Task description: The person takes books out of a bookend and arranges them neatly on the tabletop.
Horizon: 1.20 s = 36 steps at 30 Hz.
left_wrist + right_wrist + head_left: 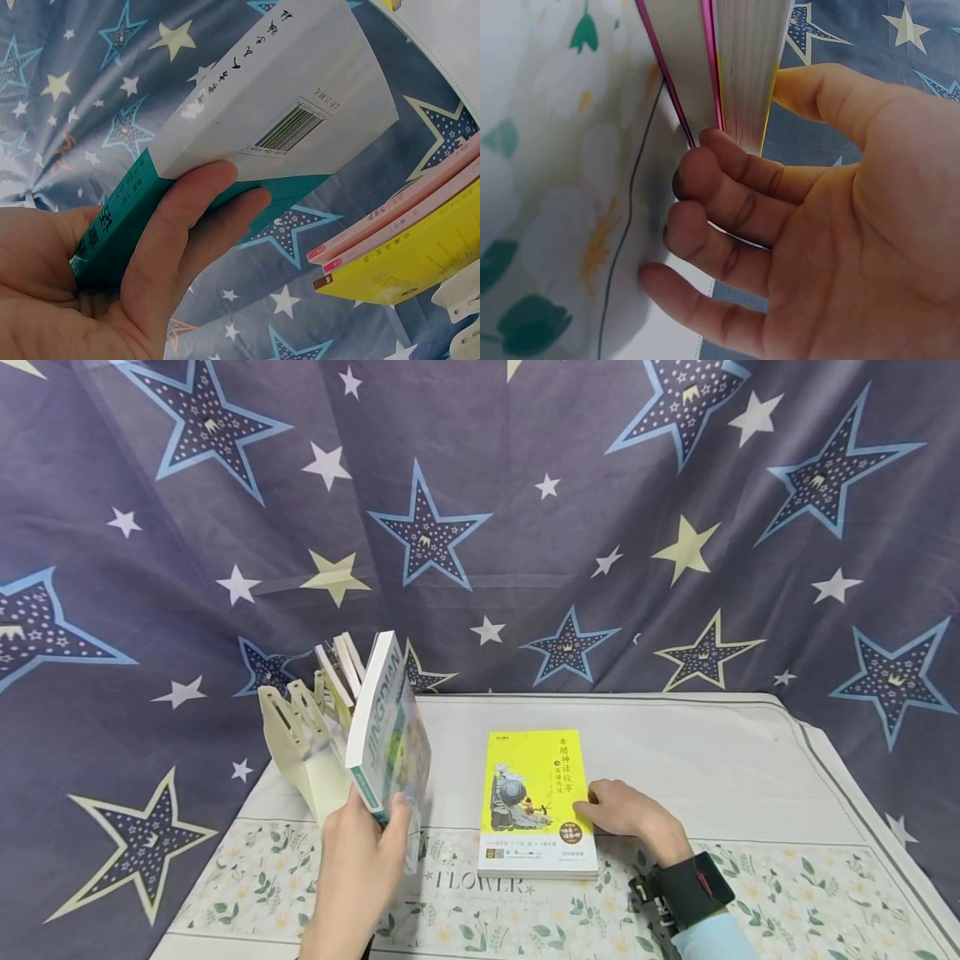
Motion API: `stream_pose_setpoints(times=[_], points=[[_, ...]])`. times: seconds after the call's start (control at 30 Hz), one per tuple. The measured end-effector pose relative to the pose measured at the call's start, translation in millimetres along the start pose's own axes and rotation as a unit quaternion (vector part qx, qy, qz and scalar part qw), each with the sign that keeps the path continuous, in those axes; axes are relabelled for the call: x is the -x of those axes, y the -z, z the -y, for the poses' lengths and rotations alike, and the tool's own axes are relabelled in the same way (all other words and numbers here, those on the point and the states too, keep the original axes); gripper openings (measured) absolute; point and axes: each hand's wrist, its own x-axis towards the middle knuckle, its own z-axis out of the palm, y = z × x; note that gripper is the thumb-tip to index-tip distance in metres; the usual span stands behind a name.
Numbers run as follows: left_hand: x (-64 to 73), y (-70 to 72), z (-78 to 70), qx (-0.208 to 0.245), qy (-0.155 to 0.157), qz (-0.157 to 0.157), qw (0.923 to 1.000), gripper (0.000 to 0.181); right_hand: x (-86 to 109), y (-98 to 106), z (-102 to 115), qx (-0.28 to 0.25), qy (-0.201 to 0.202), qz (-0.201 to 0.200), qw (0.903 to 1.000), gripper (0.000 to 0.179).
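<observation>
My left hand (360,864) grips a thick paperback book (377,710) upright by its lower end, thumb on the picture cover. In the left wrist view its white and teal back with a barcode shows, two fingers lying across it. A yellow book (531,785) with Chinese lettering and a drawing lies flat on the table. My right hand (633,814) is at its right edge, thumb on the cover. The right wrist view shows the fingers curled at the page edges, pinching the yellow book; a pink-edged book (686,67) lies beneath it.
A cream book rack (318,772) stands at the table's left, beside the held book, with several books (341,664) upright in it. The table carries a white cloth (675,760) with a flower print. A star-patterned curtain (480,610) hangs behind.
</observation>
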Motion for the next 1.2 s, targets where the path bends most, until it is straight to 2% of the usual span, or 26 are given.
stream_pose_setpoints(times=[0.3, 0.5, 0.67, 0.8, 1.2], points=[[-2.3, -9.8, 2.5, 0.021, -0.001, 0.012, 0.9997, 0.043, -1.8, -0.1, 0.0, 0.000, -0.011, 0.010, 0.9999, 0.019], [-3.4, -16.3, 4.4, 0.026, 0.000, 0.025, 0.9993, 0.045, 0.2, -0.2, 0.4, 0.005, -0.003, 0.005, 1.0000, 0.019], [-5.3, -22.1, 6.3, 0.024, -0.017, 0.030, 0.9991, 0.045, 0.3, -0.3, 0.5, 0.006, 0.002, 0.000, 1.0000, 0.020], [-7.2, -26.2, 7.1, 0.027, -0.019, 0.037, 0.9988, 0.042, -0.1, -0.3, 0.0, 0.006, 0.003, -0.001, 1.0000, 0.019], [-11.4, -31.1, 10.0, 0.081, 0.021, 0.096, 0.9919, 0.052, -1.8, -0.6, -0.6, 0.004, 0.002, 0.000, 1.0000, 0.018]])
